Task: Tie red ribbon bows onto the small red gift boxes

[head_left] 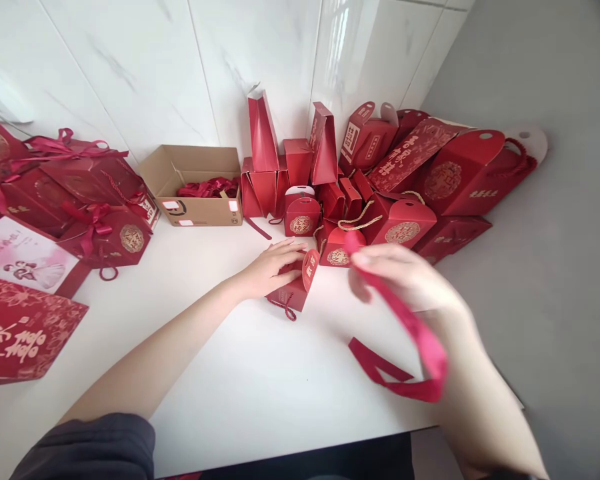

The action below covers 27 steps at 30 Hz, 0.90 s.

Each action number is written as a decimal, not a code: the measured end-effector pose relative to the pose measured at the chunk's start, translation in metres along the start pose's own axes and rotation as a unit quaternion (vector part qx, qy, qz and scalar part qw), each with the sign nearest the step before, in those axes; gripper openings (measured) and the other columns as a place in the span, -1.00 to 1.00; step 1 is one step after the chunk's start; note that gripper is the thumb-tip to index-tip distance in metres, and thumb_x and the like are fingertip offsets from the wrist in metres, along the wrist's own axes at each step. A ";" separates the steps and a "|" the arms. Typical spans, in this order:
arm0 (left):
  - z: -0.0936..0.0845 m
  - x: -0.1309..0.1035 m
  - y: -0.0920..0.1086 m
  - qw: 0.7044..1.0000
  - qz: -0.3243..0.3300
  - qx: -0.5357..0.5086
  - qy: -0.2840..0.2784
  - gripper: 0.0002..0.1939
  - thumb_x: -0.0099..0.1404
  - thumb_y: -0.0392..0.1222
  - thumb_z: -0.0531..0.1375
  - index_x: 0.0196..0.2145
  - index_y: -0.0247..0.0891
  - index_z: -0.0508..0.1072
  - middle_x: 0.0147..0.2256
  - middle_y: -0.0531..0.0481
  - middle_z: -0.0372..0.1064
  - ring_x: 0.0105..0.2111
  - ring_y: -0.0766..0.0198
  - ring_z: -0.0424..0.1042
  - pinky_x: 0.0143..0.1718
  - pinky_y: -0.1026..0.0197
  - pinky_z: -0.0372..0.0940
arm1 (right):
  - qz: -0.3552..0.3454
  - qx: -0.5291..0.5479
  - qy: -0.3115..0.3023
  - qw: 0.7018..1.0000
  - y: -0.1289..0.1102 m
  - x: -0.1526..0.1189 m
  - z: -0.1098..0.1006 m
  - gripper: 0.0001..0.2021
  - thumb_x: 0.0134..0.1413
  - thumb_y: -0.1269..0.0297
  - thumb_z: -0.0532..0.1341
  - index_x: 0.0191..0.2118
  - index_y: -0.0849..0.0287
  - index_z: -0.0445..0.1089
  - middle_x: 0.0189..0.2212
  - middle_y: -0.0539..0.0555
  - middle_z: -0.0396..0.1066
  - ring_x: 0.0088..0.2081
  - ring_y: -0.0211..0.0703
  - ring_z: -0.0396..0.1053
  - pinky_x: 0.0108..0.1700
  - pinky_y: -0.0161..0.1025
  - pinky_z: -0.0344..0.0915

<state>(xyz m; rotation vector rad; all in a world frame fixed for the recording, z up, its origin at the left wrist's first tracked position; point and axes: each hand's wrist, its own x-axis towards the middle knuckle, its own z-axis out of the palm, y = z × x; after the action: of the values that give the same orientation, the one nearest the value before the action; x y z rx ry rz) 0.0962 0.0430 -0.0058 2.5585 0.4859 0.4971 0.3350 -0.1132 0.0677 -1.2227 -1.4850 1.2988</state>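
Observation:
My left hand (279, 269) reaches over a small red gift box (289, 295) at the middle of the table, its fingers curved across the top and gripping it by the flap. A twisted red cord loop hangs from the near side of this box, and its rounded flap carries gold characters. To the right, my right hand (405, 273) is slightly blurred and raised above the table. Between its thumb and fingers it pinches a red satin ribbon (411, 320), whose long tail curls down in front of the wrist toward the tabletop.
An open cardboard box (203, 212) with red ribbons inside stands against the tiled wall. Several red gift boxes (300, 217) crowd the back and right. On the left, ribbon-tied boxes (115, 237) stand behind a patterned red bag (30, 327). A grey wall (545, 267) bounds the right side.

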 end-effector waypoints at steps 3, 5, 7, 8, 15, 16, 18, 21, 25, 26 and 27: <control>0.001 0.002 -0.004 0.998 0.010 -0.067 -0.001 -0.59 0.31 -0.15 0.20 0.12 -0.13 0.41 0.26 -0.08 0.24 0.37 0.00 -0.05 0.34 -0.21 0.00 | 0.055 0.142 0.001 0.988 0.038 0.040 0.034 -0.55 0.12 -0.03 0.27 -0.61 0.20 0.33 -0.71 -0.03 0.28 -0.65 -0.32 0.14 -0.55 -0.29 0.02; 0.001 0.002 -0.004 0.996 0.015 -0.092 -0.004 -0.61 0.30 -0.15 0.22 0.09 -0.12 0.43 0.24 -0.08 0.27 0.37 0.01 -0.03 0.33 -0.21 0.01 | 0.065 0.190 -0.014 0.979 0.055 0.048 0.041 -0.56 0.09 0.02 0.30 -0.64 0.21 0.32 -0.74 -0.04 0.26 -0.67 -0.33 0.13 -0.56 -0.29 0.02; -0.001 0.002 -0.002 0.995 0.015 -0.102 -0.013 -0.66 0.32 -0.15 0.20 0.06 -0.11 0.46 0.23 -0.06 0.29 0.36 0.03 -0.01 0.33 -0.21 0.01 | 0.068 0.229 -0.030 0.971 0.065 0.046 0.040 -0.56 0.10 0.07 0.30 -0.67 0.21 0.31 -0.78 -0.04 0.24 -0.70 -0.32 0.14 -0.58 -0.29 0.02; -0.002 0.002 -0.001 0.994 0.011 -0.105 -0.017 -0.68 0.33 -0.14 0.19 0.04 -0.10 0.47 0.23 -0.05 0.29 0.36 0.04 -0.01 0.33 -0.20 0.01 | 0.069 0.244 -0.036 0.967 0.067 0.044 0.039 -0.55 0.10 0.09 0.29 -0.69 0.21 0.30 -0.80 -0.03 0.23 -0.72 -0.31 0.14 -0.60 -0.29 0.02; -0.009 0.001 0.008 0.987 -0.043 -0.149 -0.047 -0.71 0.43 -0.09 0.05 -0.04 -0.09 0.52 0.26 0.05 0.24 0.39 0.09 -0.12 0.36 -0.15 -0.05 | 0.060 0.275 -0.080 0.956 0.075 0.045 0.039 -0.52 0.15 0.14 0.24 -0.75 0.19 0.29 -0.84 -0.01 0.20 -0.76 -0.29 0.15 -0.64 -0.28 0.07; -0.010 0.001 0.009 0.985 -0.048 -0.156 -0.050 -0.71 0.43 -0.10 0.05 -0.04 -0.09 0.52 0.26 0.06 0.24 0.39 0.09 -0.11 0.36 -0.15 -0.06 | 0.060 0.278 -0.087 0.955 0.076 0.046 0.040 -0.51 0.15 0.13 0.24 -0.75 0.19 0.28 -0.85 -0.01 0.20 -0.76 -0.29 0.15 -0.64 -0.28 0.08; -0.013 0.001 0.012 0.983 -0.053 -0.166 -0.051 -0.71 0.42 -0.10 0.05 -0.05 -0.11 0.53 0.24 0.04 0.27 0.38 0.10 -0.06 0.37 -0.14 -0.08 | 0.061 0.282 -0.096 0.953 0.078 0.047 0.041 -0.51 0.15 0.13 0.23 -0.75 0.19 0.26 -0.84 -0.01 0.20 -0.76 -0.29 0.15 -0.63 -0.29 0.08; -0.017 0.001 0.016 0.981 -0.051 -0.185 -0.029 -0.73 0.40 -0.12 0.08 -0.08 -0.16 0.54 0.18 -0.04 0.35 0.31 0.10 0.11 0.34 -0.11 -0.01 | 0.061 0.286 -0.098 0.951 0.079 0.047 0.042 -0.51 0.16 0.14 0.23 -0.74 0.19 0.25 -0.84 -0.01 0.20 -0.76 -0.30 0.15 -0.62 -0.29 0.10; -0.018 0.001 0.018 0.980 -0.045 -0.196 0.002 -0.74 0.39 -0.11 0.10 -0.12 -0.19 0.55 0.10 -0.10 0.42 0.20 0.11 0.28 0.29 -0.08 0.10 | 0.055 0.293 -0.083 0.951 0.080 0.048 0.044 -0.56 0.15 0.11 0.23 -0.68 0.19 0.27 -0.81 -0.02 0.22 -0.74 -0.30 0.16 -0.62 -0.30 0.09; -0.017 0.001 0.018 0.980 -0.048 -0.195 0.006 -0.73 0.39 -0.10 0.11 -0.11 -0.19 0.55 0.09 -0.10 0.43 0.19 0.11 0.29 0.28 -0.08 0.11 | 0.056 0.293 -0.081 0.951 0.081 0.049 0.045 -0.57 0.15 0.10 0.24 -0.67 0.19 0.29 -0.81 -0.03 0.23 -0.73 -0.30 0.16 -0.62 -0.31 0.08; -0.015 0.001 0.019 0.980 -0.052 -0.193 0.010 -0.73 0.38 -0.09 0.11 -0.10 -0.19 0.55 0.08 -0.10 0.43 0.19 0.11 0.29 0.28 -0.07 0.12 | 0.058 0.292 -0.081 0.951 0.081 0.049 0.046 -0.57 0.15 0.09 0.24 -0.65 0.19 0.30 -0.80 -0.03 0.23 -0.74 -0.30 0.15 -0.63 -0.31 0.07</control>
<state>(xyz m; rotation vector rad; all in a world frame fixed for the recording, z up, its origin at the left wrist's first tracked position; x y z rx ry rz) 0.0955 0.0341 0.0165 2.1481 0.4756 0.5240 0.2928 -0.0747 -0.0209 -0.8308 -1.0228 1.7898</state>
